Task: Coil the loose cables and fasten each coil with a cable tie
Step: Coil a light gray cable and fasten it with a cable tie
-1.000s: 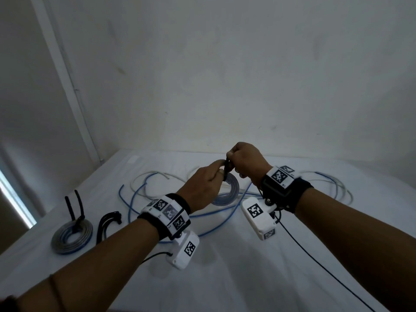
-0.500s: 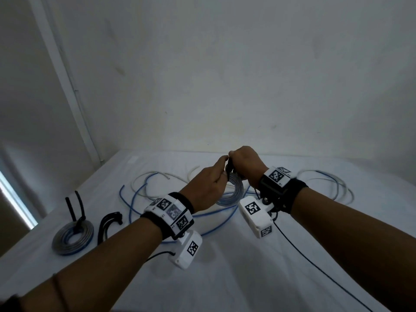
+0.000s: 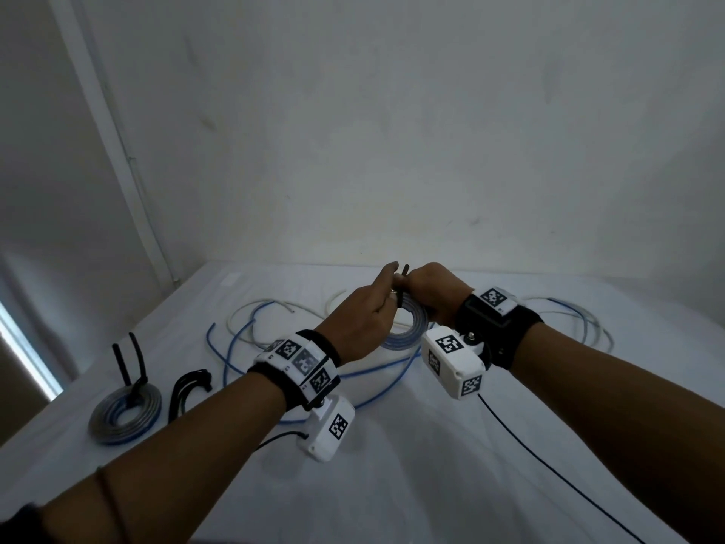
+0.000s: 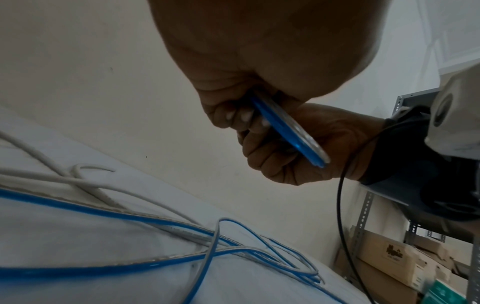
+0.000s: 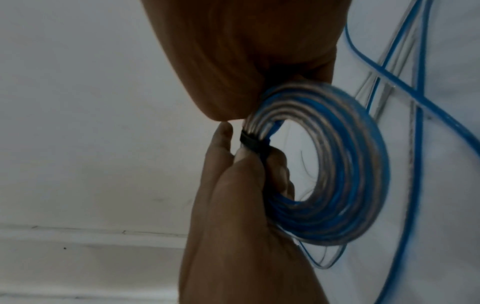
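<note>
Both hands hold a flat coil of blue and grey cable (image 3: 408, 327) above the white table (image 3: 392, 484). My left hand (image 3: 365, 312) pinches the coil (image 5: 337, 164) at the spot where a black cable tie (image 5: 253, 142) wraps it, and its index finger points up. My right hand (image 3: 427, 292) is curled at the coil's top. It grips the tie (image 3: 404, 276), whose tail stands up between the two hands. In the left wrist view the coil (image 4: 285, 127) shows edge-on between curled fingers.
A tied coil (image 3: 125, 410) lies at the left with its black tie tails upright. Spare black ties (image 3: 188, 390) lie beside it. Loose blue cable (image 3: 235, 347) and white cable (image 3: 569, 316) sprawl across the table's far half, close to the wall.
Both hands have lifted the coil slightly. The black tie's tail now sticks up above the fingers, and my left index finger has straightened.
</note>
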